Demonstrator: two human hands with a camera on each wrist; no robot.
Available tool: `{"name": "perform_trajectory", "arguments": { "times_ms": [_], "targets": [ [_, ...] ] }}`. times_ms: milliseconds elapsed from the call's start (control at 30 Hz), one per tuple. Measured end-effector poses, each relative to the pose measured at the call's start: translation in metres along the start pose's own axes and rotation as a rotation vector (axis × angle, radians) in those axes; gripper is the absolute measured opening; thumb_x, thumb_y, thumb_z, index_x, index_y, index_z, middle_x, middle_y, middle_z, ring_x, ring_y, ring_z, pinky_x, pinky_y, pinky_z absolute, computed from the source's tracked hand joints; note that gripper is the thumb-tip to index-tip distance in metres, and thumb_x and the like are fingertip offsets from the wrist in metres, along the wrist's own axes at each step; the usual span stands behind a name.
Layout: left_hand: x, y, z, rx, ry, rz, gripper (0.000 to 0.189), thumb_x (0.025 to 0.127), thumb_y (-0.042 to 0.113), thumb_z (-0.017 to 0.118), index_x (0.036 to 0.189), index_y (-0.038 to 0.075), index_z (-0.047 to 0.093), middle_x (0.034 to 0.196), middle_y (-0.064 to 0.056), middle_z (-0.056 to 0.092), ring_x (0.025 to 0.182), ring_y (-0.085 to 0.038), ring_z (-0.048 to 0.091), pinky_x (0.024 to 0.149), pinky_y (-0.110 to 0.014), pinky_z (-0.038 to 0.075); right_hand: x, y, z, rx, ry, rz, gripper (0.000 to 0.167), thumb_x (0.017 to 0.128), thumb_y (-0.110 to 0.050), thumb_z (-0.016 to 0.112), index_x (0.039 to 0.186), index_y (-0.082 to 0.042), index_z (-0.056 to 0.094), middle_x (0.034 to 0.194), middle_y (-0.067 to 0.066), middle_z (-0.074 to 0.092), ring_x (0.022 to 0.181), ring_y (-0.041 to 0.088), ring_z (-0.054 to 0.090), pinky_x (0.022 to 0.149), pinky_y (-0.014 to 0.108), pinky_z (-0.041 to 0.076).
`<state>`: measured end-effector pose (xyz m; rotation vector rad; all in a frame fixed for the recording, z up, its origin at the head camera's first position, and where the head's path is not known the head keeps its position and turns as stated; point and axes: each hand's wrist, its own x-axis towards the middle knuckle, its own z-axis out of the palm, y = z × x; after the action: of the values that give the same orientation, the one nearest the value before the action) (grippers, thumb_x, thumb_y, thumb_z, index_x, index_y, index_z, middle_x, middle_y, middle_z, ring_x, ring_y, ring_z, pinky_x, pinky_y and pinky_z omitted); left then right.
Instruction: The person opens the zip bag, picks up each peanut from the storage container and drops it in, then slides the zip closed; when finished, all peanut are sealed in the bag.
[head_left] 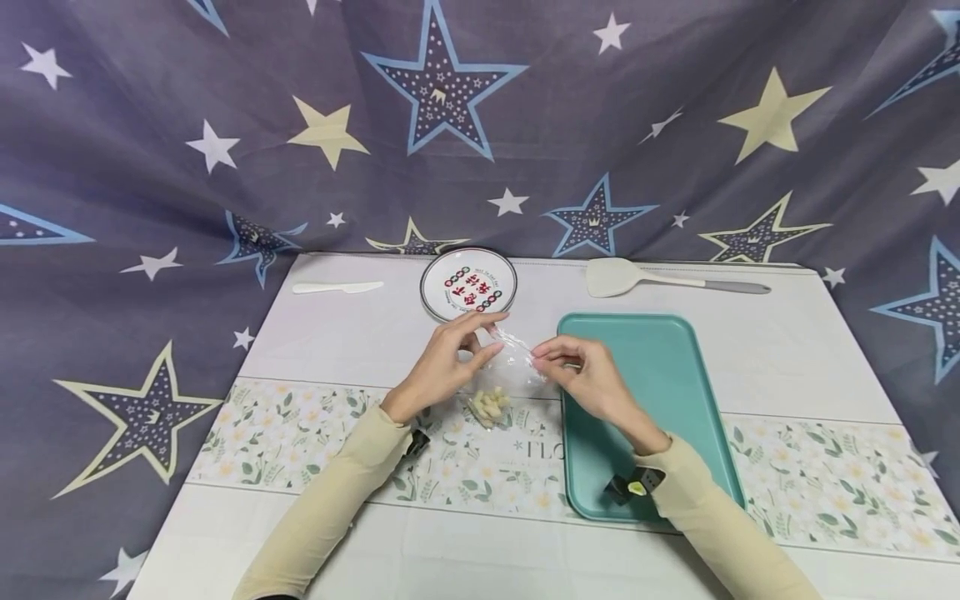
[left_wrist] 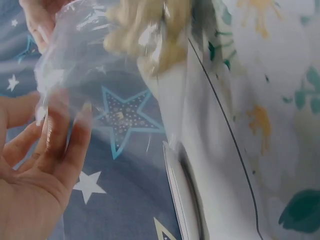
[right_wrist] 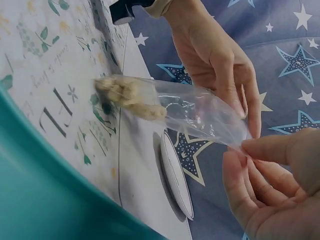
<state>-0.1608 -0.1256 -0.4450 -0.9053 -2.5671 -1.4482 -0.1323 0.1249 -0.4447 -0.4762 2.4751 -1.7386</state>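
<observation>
Both hands hold a clear plastic bag [head_left: 516,357] up over the middle of the table. At its bottom lies a clump of small pale-yellow pieces [head_left: 491,406]; their exact kind cannot be told. My left hand [head_left: 444,360] grips the bag's upper edge on the left, with fingers and thumb on either side of the film. On the opposite side, my right hand [head_left: 588,377] pinches the rim between thumb and fingertips. The right wrist view shows the bag [right_wrist: 200,112] stretched between the hands, the pieces [right_wrist: 127,95] at its far end.
Behind the hands stands a round white plate [head_left: 457,287] with red print. A teal tray [head_left: 675,367] lies under the right forearm. At the back are a white knife [head_left: 337,287] on the left and a spatula [head_left: 615,277] with a grey-ended handle on the right.
</observation>
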Motion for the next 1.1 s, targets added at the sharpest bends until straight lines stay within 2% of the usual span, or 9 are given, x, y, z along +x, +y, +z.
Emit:
{"name": "perform_trajectory", "arguments": {
  "times_ms": [100,200,367,467,600,700,800,933,1100],
  "targets": [
    [-0.002,0.004,-0.001,-0.094,-0.021,-0.03,0.049,0.099,0.005,0.068,0.146,0.013,0.059,0.114,-0.01,0.068,0.064,-0.028,0.068,0.059,-0.035,0.061,0.002,-0.001,-0.003,-0.021,0.019,-0.008,0.012,0.095,-0.007,0.073,0.105,0.0,0.077,0.097,0.017,0.079,0.084,0.022,0.074,0.077,0.02,0.059],
    [-0.004,0.006,0.0,-0.162,-0.035,-0.043,0.049,0.1,0.002,0.065,0.147,0.013,0.058,0.109,-0.012,0.067,0.067,-0.038,0.069,0.059,-0.043,0.063,0.003,-0.002,-0.007,-0.032,0.014,0.004,0.012,0.096,-0.009,0.073,0.105,-0.002,0.078,0.098,0.016,0.079,0.082,0.021,0.073,0.073,0.021,0.059],
    [-0.007,0.012,0.005,-0.108,0.01,-0.03,0.043,0.099,0.007,0.069,0.141,0.014,0.064,0.103,-0.006,0.069,0.089,-0.024,0.071,0.078,-0.032,0.066,0.005,-0.004,-0.011,-0.023,-0.024,0.023,0.013,0.097,-0.012,0.072,0.106,-0.004,0.078,0.1,0.015,0.079,0.081,0.017,0.073,0.071,0.032,0.064],
    [-0.007,0.013,0.006,-0.103,0.061,-0.064,0.04,0.097,0.009,0.073,0.136,0.014,0.068,0.1,-0.004,0.072,0.098,-0.018,0.071,0.086,-0.024,0.064,0.006,-0.003,-0.012,-0.01,-0.037,0.024,0.014,0.098,-0.012,0.072,0.107,-0.003,0.078,0.101,0.016,0.078,0.08,0.017,0.072,0.072,0.038,0.065],
    [-0.008,0.011,0.008,-0.203,0.102,-0.148,0.03,0.095,0.007,0.074,0.125,0.006,0.072,0.099,-0.012,0.074,0.091,-0.024,0.077,0.08,-0.026,0.065,0.008,-0.004,-0.011,-0.008,-0.041,0.019,0.015,0.098,-0.013,0.072,0.108,-0.003,0.078,0.101,0.017,0.078,0.08,0.023,0.072,0.072,0.04,0.065],
    [-0.009,0.008,0.009,-0.243,0.097,-0.201,0.019,0.098,0.007,0.07,0.115,0.002,0.073,0.102,-0.016,0.075,0.082,-0.026,0.079,0.075,-0.03,0.066,0.009,-0.006,-0.01,-0.018,-0.047,0.013,0.015,0.098,-0.014,0.072,0.108,-0.004,0.078,0.101,0.016,0.078,0.079,0.025,0.072,0.07,0.039,0.065],
    [-0.011,0.007,0.008,-0.249,0.075,-0.233,0.014,0.101,0.009,0.066,0.111,0.002,0.073,0.107,-0.019,0.075,0.077,-0.022,0.078,0.071,-0.035,0.067,0.012,-0.007,-0.01,-0.015,-0.061,0.014,0.017,0.098,-0.014,0.072,0.11,-0.003,0.078,0.1,0.018,0.078,0.076,0.025,0.072,0.069,0.038,0.064],
    [-0.014,0.013,0.007,-0.308,0.021,-0.277,0.016,0.105,0.009,0.06,0.115,0.001,0.068,0.107,-0.028,0.071,0.071,-0.02,0.075,0.066,-0.038,0.067,0.015,-0.008,-0.011,0.014,-0.091,0.027,0.019,0.098,-0.012,0.071,0.112,0.0,0.076,0.1,0.025,0.075,0.072,0.028,0.073,0.067,0.04,0.065],
    [-0.017,0.024,0.003,-0.361,-0.042,-0.322,0.017,0.108,0.01,0.053,0.118,-0.001,0.061,0.105,-0.033,0.067,0.064,-0.019,0.072,0.061,-0.039,0.066,0.016,-0.011,-0.013,0.035,-0.141,0.058,0.021,0.099,-0.011,0.07,0.115,0.002,0.074,0.102,0.032,0.068,0.057,0.017,0.067,0.057,0.042,0.063]
  ]
}}
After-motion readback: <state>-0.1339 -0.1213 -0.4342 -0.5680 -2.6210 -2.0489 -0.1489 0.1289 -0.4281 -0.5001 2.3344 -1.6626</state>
